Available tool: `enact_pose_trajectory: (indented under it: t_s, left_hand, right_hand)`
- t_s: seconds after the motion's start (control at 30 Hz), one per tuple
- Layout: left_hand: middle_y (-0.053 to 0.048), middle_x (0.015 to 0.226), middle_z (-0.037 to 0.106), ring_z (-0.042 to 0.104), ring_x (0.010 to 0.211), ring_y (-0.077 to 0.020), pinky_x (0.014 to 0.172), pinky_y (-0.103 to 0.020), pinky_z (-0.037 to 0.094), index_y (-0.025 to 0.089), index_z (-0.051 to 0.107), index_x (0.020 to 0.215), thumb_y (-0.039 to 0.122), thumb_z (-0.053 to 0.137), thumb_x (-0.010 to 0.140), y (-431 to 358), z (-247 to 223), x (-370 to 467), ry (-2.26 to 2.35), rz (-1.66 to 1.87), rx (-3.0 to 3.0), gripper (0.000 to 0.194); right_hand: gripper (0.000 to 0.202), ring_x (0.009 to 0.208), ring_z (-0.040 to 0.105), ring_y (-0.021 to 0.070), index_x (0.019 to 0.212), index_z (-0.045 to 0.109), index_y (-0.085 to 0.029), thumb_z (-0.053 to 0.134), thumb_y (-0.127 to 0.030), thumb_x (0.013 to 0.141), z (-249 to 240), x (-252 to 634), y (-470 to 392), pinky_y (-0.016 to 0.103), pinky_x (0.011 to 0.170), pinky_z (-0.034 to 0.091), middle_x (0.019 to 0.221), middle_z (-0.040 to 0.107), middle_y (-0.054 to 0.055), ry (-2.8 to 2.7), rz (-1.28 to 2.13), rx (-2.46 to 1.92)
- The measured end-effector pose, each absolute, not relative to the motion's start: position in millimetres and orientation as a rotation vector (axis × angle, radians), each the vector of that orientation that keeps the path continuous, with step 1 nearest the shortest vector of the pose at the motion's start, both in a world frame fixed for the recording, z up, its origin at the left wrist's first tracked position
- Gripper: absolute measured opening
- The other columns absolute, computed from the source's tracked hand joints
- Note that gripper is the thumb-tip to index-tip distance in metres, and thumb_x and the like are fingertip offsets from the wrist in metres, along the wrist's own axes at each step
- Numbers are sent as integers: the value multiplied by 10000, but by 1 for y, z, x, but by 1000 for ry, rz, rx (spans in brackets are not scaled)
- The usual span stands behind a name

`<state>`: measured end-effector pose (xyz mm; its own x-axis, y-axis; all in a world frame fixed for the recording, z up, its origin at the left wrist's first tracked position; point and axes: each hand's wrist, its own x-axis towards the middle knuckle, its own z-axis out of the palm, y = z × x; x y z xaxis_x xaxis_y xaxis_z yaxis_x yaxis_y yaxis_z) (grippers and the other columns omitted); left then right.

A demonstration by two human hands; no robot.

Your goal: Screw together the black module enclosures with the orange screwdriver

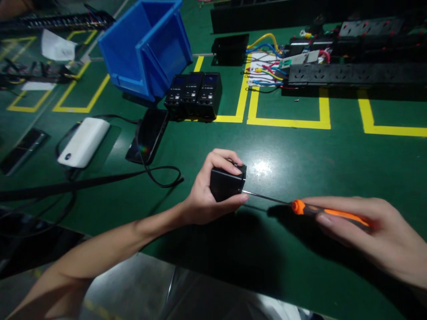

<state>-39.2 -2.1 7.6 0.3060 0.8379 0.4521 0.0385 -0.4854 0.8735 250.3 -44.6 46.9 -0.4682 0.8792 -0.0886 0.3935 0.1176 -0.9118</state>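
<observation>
My left hand [210, 191] is closed around a small black box-shaped module [225, 183], thumb below and fingers over the top. In my right hand [373, 235] is a screwdriver [300, 206] with an orange and black handle, gripped between thumb and fingers. Its thin metal shaft points left, and the tip meets the module's right-hand face near my left thumb. Whether the tip sits in a screw is too small to tell. Beyond my left hand, several similar black modules [193, 95] stand side by side on the table.
A blue plastic bin [147, 53] stands at the back left of the green table [287, 155]. Left of my hands lie a black phone [148, 135], a white power bank [84, 142] and loose cables. Black socket strips [350, 75] with coloured wires lie at the back right.
</observation>
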Motion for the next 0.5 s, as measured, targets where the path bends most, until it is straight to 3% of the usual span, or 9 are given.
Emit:
enact_pose_trajectory:
  t_s: [0.07, 0.13, 0.23, 0.33, 0.4, 0.47, 0.5]
  left_hand:
    - [-45, 1099, 570, 585, 1007, -176, 899, -334, 491, 229, 545, 1030, 228, 854, 690, -2, 8, -40, 798, 1260, 1768, 459]
    - [-44, 1097, 570, 583, 1007, -174, 895, -326, 489, 228, 549, 1027, 219, 858, 684, -2, 8, -40, 796, 1255, 1755, 462]
    - [-46, 1097, 570, 580, 1009, -171, 897, -317, 483, 221, 559, 1023, 193, 862, 671, -3, 9, -39, 794, 1255, 1729, 465]
    - [-49, 1102, 571, 577, 1010, -170, 892, -313, 481, 219, 563, 1029, 179, 861, 669, -3, 9, -38, 801, 1248, 1714, 469]
    - [-50, 1107, 572, 575, 1010, -171, 887, -312, 484, 220, 563, 1032, 177, 862, 665, -3, 9, -38, 797, 1246, 1712, 476]
    - [-51, 1112, 571, 576, 1011, -173, 890, -317, 488, 221, 563, 1033, 176, 863, 662, -2, 8, -38, 793, 1249, 1709, 479]
    - [-52, 1112, 572, 577, 1012, -174, 892, -321, 489, 220, 564, 1033, 176, 865, 661, -2, 8, -38, 789, 1252, 1709, 480]
  right_hand:
    - [398, 566, 630, 145, 1301, 678, -282, 654, -201, 912, 46, 253, -49, 249, 498, 457, 750, 717, 7, -2187, 784, -1084]
    - [540, 561, 574, 157, 1451, 548, -248, 599, -122, 929, 46, 256, -55, 301, 543, 416, 698, 659, 11, -2391, 300, -956]
    - [596, 664, 580, 202, 1523, 449, -266, 534, -91, 960, 47, 258, -62, 351, 611, 387, 740, 649, 42, -2504, 17, -1018]
    - [604, 656, 593, 177, 1461, 526, -347, 621, -99, 919, 48, 253, -61, 321, 590, 420, 785, 669, 29, -2380, 212, -1102]
    - [479, 637, 624, 161, 1339, 648, -353, 673, -172, 896, 49, 247, -56, 282, 542, 457, 809, 697, 25, -2150, 600, -1122]
    - [266, 586, 641, 159, 1163, 759, -320, 597, -313, 952, 50, 241, -50, 258, 466, 469, 797, 727, 41, -1775, 1109, -1153]
    - [297, 534, 628, 155, 1082, 790, -295, 517, -366, 988, 51, 238, -47, 250, 413, 450, 769, 736, 55, -1577, 1325, -1177]
